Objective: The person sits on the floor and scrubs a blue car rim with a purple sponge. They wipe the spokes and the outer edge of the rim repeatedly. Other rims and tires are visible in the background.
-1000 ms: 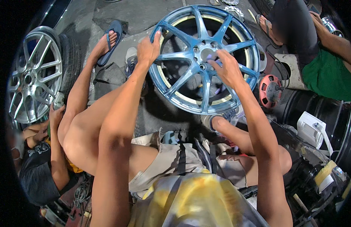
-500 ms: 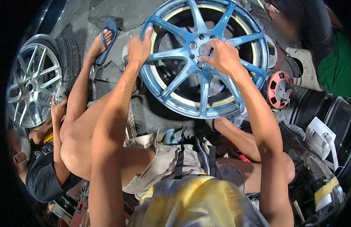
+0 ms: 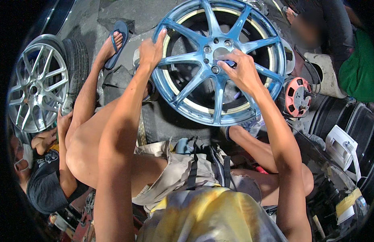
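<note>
Wears stained yellow-grey top (image 3: 207, 213) at bottom centre and beige shorts (image 3: 166, 179) just above, sitting low with knees spread, probably to make room for blue wheel rim (image 3: 211, 55) at upper centre. Holds small bluish piece (image 3: 231, 63) in right hand (image 3: 243, 72), over middle of wheel face, pinched between thumb and bent fingers with hardly any gap, likely for fine control around bolt holes; cannot tell exact kind, mostly covered. Grips rim by left outer edge with left hand (image 3: 150, 54), thumb on front, seemingly closed round with fingers out of sight behind, apparently to steady against pressure from opposite side. Face turned up toward camera, presumably for easy reach; cannot make out full support underneath. Note red-orange reel-like disc (image 3: 292, 96) right of rim, apart from both hands, perhaps parked clear of work; also white box (image 3: 336, 141) at right. Note silver wheel rim (image 3: 33, 88) at left, near dark tyre (image 3: 77, 60), with pale block (image 3: 67, 105) beside its edge in co-worker's hand (image 3: 64, 117), maybe placed there for working that edge.
</note>
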The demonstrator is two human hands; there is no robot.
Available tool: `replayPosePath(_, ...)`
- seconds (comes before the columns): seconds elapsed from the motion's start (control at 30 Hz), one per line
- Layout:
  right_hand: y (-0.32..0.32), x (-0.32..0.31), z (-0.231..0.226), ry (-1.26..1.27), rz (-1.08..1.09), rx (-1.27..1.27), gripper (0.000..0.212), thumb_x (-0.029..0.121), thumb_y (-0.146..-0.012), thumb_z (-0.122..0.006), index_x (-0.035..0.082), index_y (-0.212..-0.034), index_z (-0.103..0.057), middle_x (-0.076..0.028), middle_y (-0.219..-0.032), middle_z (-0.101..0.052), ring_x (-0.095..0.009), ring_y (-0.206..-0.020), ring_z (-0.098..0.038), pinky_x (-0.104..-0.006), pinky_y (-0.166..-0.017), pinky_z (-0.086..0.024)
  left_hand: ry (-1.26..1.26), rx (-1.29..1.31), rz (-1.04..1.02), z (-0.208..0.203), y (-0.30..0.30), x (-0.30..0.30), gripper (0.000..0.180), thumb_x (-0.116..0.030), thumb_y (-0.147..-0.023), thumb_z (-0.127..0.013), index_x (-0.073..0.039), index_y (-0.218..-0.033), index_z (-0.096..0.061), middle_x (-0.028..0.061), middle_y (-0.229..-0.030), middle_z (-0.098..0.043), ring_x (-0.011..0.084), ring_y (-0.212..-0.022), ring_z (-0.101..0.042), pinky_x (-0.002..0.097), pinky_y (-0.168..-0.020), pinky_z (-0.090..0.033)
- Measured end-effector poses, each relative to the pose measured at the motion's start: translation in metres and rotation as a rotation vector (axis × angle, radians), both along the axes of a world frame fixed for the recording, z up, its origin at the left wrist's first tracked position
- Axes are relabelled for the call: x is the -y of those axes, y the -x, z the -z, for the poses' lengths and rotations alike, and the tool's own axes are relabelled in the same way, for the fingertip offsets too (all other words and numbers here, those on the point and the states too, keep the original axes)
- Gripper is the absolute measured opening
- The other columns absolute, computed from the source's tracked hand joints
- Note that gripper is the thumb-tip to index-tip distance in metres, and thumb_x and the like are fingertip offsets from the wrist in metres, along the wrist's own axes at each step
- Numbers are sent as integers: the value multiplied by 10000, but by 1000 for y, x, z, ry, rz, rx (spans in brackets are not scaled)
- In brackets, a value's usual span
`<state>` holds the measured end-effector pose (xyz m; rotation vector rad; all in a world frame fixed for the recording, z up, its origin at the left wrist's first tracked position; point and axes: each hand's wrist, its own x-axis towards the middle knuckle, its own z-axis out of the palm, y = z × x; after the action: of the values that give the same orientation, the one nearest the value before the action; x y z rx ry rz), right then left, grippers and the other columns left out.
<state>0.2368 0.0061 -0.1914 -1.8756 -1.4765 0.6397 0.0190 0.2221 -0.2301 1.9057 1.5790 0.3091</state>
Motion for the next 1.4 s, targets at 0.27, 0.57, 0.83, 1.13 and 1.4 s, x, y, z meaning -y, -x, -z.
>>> replayPosePath(0.27,29,28,-18,102,-113,95,225,115,-908,-642,-23,-1074,-704,-198,-937,-585,-375,-910,-630,-453,-806,-509,3,-43,19,-6,-1,3,907,-770,-835,-540,116,-925,-709,330,-893,-685,405,-926,-693,467,-867,-495)
replayPosePath(0.57,69,-3,6,-162,16,170,211,30,-892,-599,-53,-1083,-637,-197,-942,-532,-383,-924,-575,-448,-785,-477,-90,-36,8,-6,-6,7,853,-711,-882,-517,122,-839,-697,366,-864,-652,489,-908,-659,512,-835,-483)
replayPosePath(0.83,69,25,-7,-68,-25,305,251,80,-878,-620,34,-1114,-695,-185,-959,-557,-359,-927,-575,-457,-778,-482,2,-40,44,12,3,-5,878,-715,-895,-480,132,-992,-689,381,-1046,-639,497,-1074,-614,514,-951,-471)
replayPosePath(1.13,115,40,-14,-182,-121,21,246,-1,-802,-698,11,-1048,-678,-139,-888,-547,-318,-845,-599,-426,-732,-515,36,-70,63,0,0,-1,844,-716,-907,-463,83,-1040,-699,332,-1083,-663,469,-1073,-634,501,-938,-498)
replayPosePath(1.4,175,49,-32,-58,-135,136,282,0,-818,-707,-10,-1097,-666,-159,-907,-548,-346,-867,-590,-437,-753,-495,16,-10,74,6,1,-1,762,-652,-922,-513,83,-947,-716,336,-973,-677,481,-984,-655,519,-888,-517)
